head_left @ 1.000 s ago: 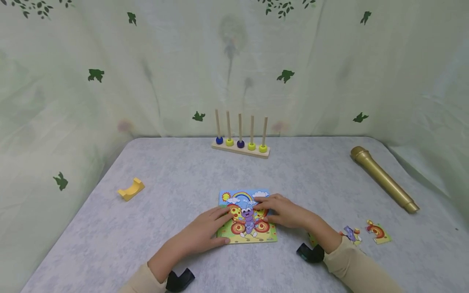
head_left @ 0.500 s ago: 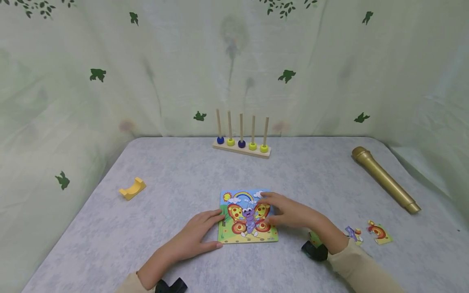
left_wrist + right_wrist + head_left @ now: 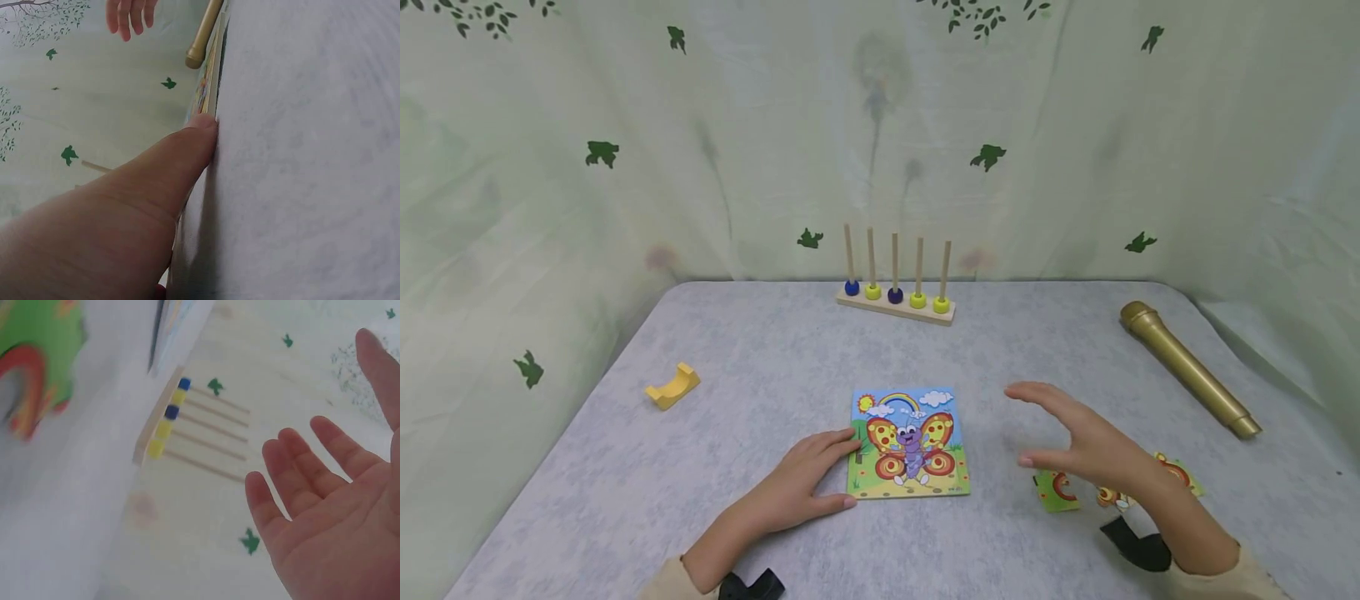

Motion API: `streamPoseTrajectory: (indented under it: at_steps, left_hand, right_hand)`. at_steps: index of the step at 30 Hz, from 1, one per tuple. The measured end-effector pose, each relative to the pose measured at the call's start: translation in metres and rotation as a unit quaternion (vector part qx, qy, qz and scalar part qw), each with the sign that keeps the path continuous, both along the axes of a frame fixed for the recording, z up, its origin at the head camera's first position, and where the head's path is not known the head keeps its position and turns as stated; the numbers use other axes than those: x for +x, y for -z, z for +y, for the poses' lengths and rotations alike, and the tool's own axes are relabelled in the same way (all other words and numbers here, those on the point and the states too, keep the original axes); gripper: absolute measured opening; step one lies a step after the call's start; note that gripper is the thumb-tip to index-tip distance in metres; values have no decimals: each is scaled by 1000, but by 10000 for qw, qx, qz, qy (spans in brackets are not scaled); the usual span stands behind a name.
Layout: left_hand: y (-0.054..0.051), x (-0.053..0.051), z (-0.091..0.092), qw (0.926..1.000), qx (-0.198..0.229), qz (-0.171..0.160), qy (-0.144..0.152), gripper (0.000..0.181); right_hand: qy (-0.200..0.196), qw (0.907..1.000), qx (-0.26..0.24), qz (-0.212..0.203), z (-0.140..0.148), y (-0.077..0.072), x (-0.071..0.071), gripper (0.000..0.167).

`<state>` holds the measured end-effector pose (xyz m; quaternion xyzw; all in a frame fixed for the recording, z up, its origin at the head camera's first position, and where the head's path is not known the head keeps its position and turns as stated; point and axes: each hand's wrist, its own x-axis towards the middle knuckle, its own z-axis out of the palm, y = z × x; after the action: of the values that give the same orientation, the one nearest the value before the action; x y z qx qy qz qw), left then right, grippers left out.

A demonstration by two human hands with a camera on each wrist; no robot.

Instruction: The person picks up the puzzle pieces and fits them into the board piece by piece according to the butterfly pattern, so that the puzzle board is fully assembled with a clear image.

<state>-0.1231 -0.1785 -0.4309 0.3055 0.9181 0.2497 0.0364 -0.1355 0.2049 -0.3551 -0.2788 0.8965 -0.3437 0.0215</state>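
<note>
Butterfly puzzle [image 3: 912,454] right of left hand [image 3: 801,481]
Relaxed fingers touch its left edge; right hand [image 3: 1086,439], fingers spread and holding nothing, has moved off it rightward

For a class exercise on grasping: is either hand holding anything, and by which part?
Nothing is held: the left hand only touches the left edge of the butterfly picture board, and the right hand is empty.

left hand [image 3: 793,483] – palm down | right hand [image 3: 1097,446] – aloft, thumb apart
</note>
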Motion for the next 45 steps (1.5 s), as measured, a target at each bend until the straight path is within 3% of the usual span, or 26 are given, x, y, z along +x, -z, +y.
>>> streamPoseTrajectory:
  at_steps: [6,13,17,23,27,36,45]
  left_hand:
    - [2,0,0,10000,9,-4,-5,69]
    - [3,0,0,10000,-12,36,-5,70]
    - [2,0,0,10000,-21,36,-13,70]
    - [0,0,0,10000,-70,33,-30,70]
    - [-1,0,0,10000,-69,-37,-37,69]
    - [-3,0,0,9999,-20,-105,-20,69]
    - [-3,1,0,9999,-5,-125,-29,69]
  right_hand:
    - [250,9995,-151,-96,29,7,18,74]
    - [381,9927,-477,-1045,45,31,26,76]
    - [393,9901,-96,-1345,48,42,24,80]
    - [209,9917,668,-1076,52,51,23,83]
    - [79,9921,917,-855,54,53,23,80]
    - [-390,9922,818,-856,55,53,18,70]
    - [-398,9919,1116,-469,53,54,20,62]
